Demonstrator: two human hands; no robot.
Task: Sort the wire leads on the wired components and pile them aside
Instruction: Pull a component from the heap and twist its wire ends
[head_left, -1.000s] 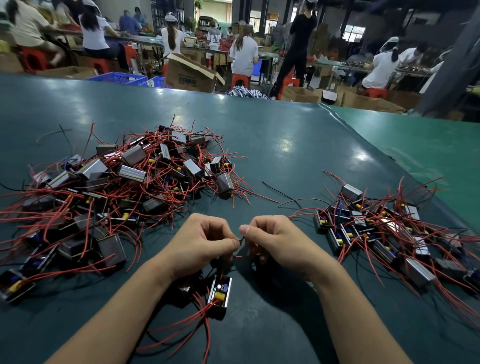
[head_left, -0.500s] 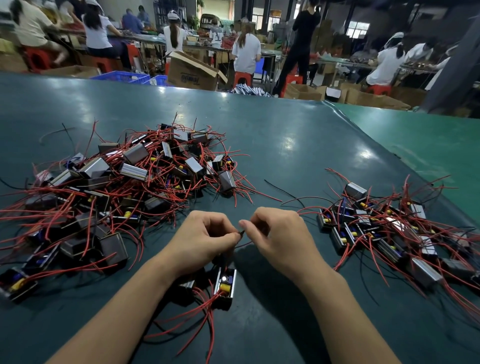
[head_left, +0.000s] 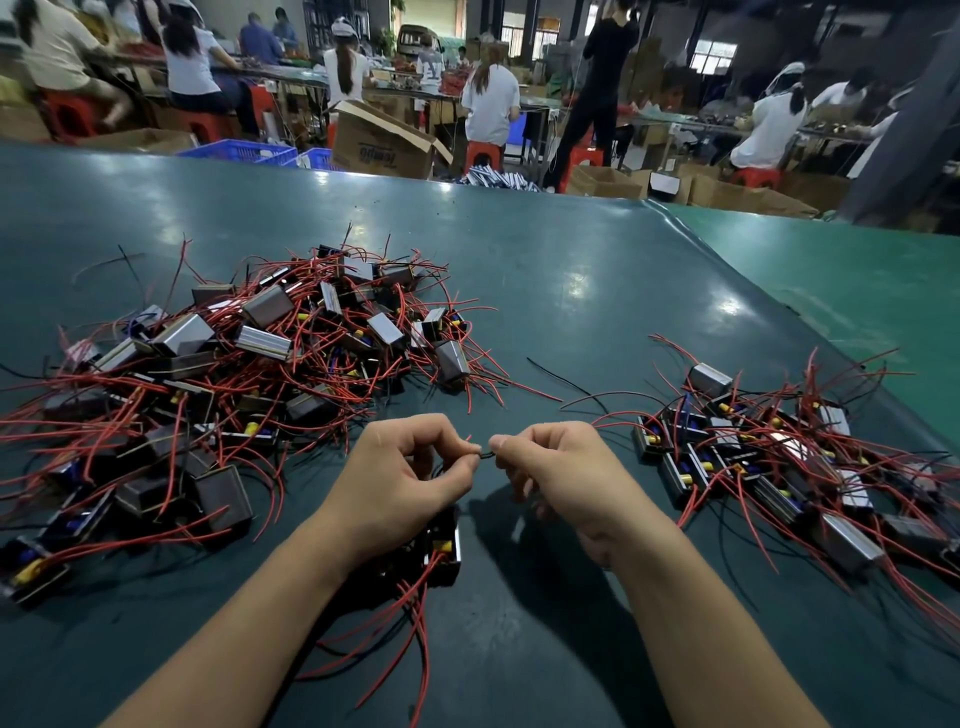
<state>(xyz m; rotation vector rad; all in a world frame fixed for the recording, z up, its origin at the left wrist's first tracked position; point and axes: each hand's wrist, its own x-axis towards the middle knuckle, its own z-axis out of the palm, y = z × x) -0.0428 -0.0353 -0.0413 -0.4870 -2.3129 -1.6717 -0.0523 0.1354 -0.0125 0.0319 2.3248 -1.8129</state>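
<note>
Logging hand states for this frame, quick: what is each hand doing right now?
Left hand: fingers pinch one end of a thin black wire lead.
Right hand: fingers pinch the other end of the same lead.

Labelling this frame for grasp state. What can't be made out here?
- Head view: black lead pinched between left hand and right hand; its ends hidden by the fingers.
- Component below the left hand: mostly covered by the wrist.
- Right pile: cut off by the frame edge.

Red-leaded components in two piles
</note>
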